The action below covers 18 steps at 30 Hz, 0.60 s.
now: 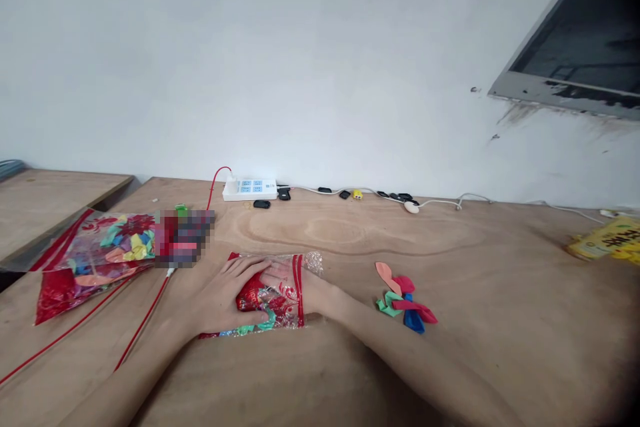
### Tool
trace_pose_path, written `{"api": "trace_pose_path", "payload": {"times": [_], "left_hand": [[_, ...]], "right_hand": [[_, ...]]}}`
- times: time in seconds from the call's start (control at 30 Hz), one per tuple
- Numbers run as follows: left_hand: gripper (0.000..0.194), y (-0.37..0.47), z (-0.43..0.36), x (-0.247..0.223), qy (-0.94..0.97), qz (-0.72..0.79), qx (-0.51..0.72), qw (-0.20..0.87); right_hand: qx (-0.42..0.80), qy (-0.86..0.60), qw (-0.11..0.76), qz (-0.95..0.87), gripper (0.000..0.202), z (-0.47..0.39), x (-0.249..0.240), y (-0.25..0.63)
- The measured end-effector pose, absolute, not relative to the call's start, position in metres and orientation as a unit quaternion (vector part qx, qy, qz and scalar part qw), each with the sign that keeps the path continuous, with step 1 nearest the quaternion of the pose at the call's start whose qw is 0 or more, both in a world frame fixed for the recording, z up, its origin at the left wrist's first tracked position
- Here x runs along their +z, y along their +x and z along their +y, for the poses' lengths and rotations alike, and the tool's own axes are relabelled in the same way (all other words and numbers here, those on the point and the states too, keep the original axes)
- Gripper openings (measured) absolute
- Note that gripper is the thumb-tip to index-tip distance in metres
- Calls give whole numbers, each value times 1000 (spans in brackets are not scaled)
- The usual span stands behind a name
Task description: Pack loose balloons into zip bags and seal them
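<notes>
A clear plastic bag with red print [293, 303] lies flat on the wooden table, with green and blue balloons showing through its lower edge. Spread over the bag's left part is my left hand [227, 293], its fingers stretched out and pressing on the plastic. Through the bag's open right end, my right hand [287, 273] reaches inside; its fingers look extended under the film, their tips partly hidden near my left fingers. To the right, several loose balloons [400, 303] in orange, red, green and blue lie in a small pile.
Another printed bag of balloons [100, 253] lies at the left beside a pixelated item [185, 240] and red cables [145, 320]. A white power strip [250, 189] and small black pieces [261, 204] line the wall. A yellow package [600, 240] is at far right.
</notes>
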State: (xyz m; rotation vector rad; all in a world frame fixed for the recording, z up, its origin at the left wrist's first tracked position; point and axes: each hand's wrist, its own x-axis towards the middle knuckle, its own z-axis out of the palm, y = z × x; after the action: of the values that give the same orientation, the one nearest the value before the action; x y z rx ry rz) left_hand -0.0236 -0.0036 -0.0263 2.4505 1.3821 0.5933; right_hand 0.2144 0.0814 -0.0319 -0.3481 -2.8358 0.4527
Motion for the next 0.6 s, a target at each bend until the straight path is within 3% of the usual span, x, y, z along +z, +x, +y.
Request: {"api": "trace_pose_path", "payload": {"times": [0.2, 0.43, 0.6], "left_hand": [[95, -24, -3, -25, 846, 476, 193, 144], [91, -21, -4, -18, 847, 478, 194, 127], [92, -25, -1, -26, 847, 477, 197, 123]], "right_hand": [[170, -120, 154, -966, 53, 74, 0, 269], [164, -319, 181, -916, 39, 43, 24, 375], [154, -416, 162, -881, 26, -21, 12, 417]]}}
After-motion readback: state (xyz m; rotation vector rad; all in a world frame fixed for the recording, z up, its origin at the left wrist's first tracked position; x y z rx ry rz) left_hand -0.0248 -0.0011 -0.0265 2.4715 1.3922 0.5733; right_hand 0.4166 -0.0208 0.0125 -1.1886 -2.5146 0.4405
